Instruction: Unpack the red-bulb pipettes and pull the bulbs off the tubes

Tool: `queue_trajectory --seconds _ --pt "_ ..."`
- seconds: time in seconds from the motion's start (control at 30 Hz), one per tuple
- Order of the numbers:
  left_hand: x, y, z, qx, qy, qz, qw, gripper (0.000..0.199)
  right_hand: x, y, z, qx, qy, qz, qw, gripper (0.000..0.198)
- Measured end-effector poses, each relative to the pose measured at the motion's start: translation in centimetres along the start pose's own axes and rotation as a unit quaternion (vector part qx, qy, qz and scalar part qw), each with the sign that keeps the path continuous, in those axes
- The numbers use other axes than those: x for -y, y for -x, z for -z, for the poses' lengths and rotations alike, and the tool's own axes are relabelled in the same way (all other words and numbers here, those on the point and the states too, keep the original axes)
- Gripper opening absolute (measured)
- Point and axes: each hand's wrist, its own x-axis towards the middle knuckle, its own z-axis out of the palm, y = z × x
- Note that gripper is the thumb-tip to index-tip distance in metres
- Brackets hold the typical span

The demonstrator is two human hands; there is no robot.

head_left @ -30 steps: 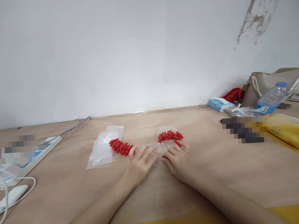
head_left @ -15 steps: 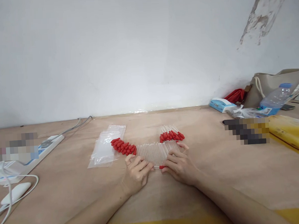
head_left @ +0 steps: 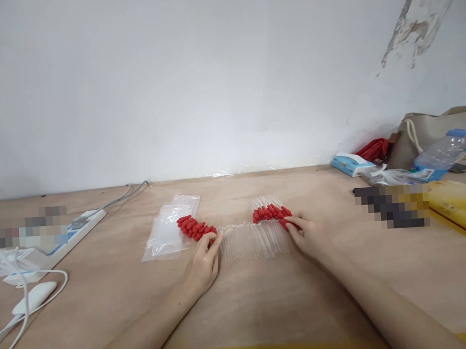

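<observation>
A row of thin clear tubes (head_left: 251,242) lies side by side on the brown table between my hands. My left hand (head_left: 204,260) is at the row's left end, its thumb and forefinger pinched beside a heap of red caps (head_left: 194,228); what sits between them is too small to make out. Behind the row, at the right, lies a bundle of red-capped tubes (head_left: 267,212), their clear ends toward the wall. At that bundle's right edge, my right hand (head_left: 310,237) has its fingertips closed on a red-capped tube, most of which is hidden.
Clear plastic bags (head_left: 167,226) lie flat left of the caps. A white power strip (head_left: 79,234) with cables is at the far left. To the right are a tissue pack (head_left: 351,163), a plastic bottle (head_left: 443,154), a grey bag (head_left: 397,151) and a yellow package (head_left: 459,205).
My hands have moved apart from the near edge of the tube row, where they held a tube and red cap together. My right went to the capped bundle, my left toward the caps.
</observation>
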Motion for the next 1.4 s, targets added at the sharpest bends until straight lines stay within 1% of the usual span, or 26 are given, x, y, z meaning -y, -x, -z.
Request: queue_trajectory --seconds 0.07,0.13,0.2,0.27,0.37,0.47,0.57,0.63,0.73,0.9,1.0,1.1,1.2,1.27,1.33,1.4 --pt "0.0 -0.4 -0.4 -0.011 -0.012 -0.011 1.0 0.043 -0.9 0.1 0.1 0.005 0.029 -0.046 0.999 0.023" --pt "0.2 -0.7 -0.7 -0.023 -0.022 -0.027 0.999 0.039 -1.5 0.0 0.4 0.015 0.04 -0.095 0.995 0.019" --pt "0.5 -0.9 -0.9 -0.024 -0.03 -0.032 0.999 0.033 -1.7 -0.1 0.6 0.026 0.028 -0.138 0.99 0.014" --pt "0.7 -1.0 -1.0 -0.02 -0.03 -0.029 0.999 0.028 -1.7 -0.2 0.6 0.043 0.002 -0.161 0.986 0.014" --pt "0.5 -1.0 -1.0 -0.003 -0.004 -0.033 0.999 0.024 -1.8 -0.2 0.3 0.065 -0.036 -0.166 0.983 0.016" --pt "0.0 -1.0 -0.8 0.037 0.043 -0.031 0.998 0.021 -2.0 -0.1 -0.2 0.064 -0.046 -0.168 0.983 0.018" --pt "-0.4 -1.0 -0.4 0.072 0.071 -0.019 0.995 0.028 -2.0 -0.1 -0.3 0.066 -0.041 -0.166 0.983 0.021" --pt "-0.5 -1.1 -0.1 0.081 0.074 -0.018 0.994 0.034 -1.9 -0.1 -0.2 0.076 -0.037 -0.172 0.981 0.023" --pt "-0.4 -1.3 0.2 0.102 0.056 -0.036 0.993 0.036 -1.3 -0.2 0.3 0.091 -0.001 -0.191 0.977 0.024" --pt "0.5 -1.7 0.5 0.174 0.031 -0.082 0.981 0.032 -0.3 -0.3 1.0 0.101 0.088 -0.225 0.965 0.024" --pt "1.3 -1.6 1.0 0.214 0.028 -0.089 0.972 0.034 0.1 -0.3 1.2 0.103 0.104 -0.228 0.962 0.024" --pt "1.9 -1.4 1.4 0.233 0.03 -0.092 0.968 0.035 0.2 -0.4 1.3 0.104 0.112 -0.234 0.96 0.024" --pt "2.2 -1.3 1.5 0.225 0.033 -0.094 0.969 0.036 0.1 -0.5 1.3 0.089 0.12 -0.256 0.955 0.025" --pt "2.1 -1.2 1.5 0.204 0.036 -0.094 0.974 0.037 -0.2 -0.7 1.1 0.059 0.122 -0.263 0.955 0.025" --pt "1.8 -1.2 1.4 0.176 0.039 -0.091 0.979 0.037 -0.5 -1.1 0.9 0.024 0.13 -0.256 0.958 0.027" --pt "1.6 -1.2 1.3 0.149 0.042 -0.088 0.984 0.035 -0.9 -1.6 0.5 0.005 0.149 -0.246 0.958 0.032"
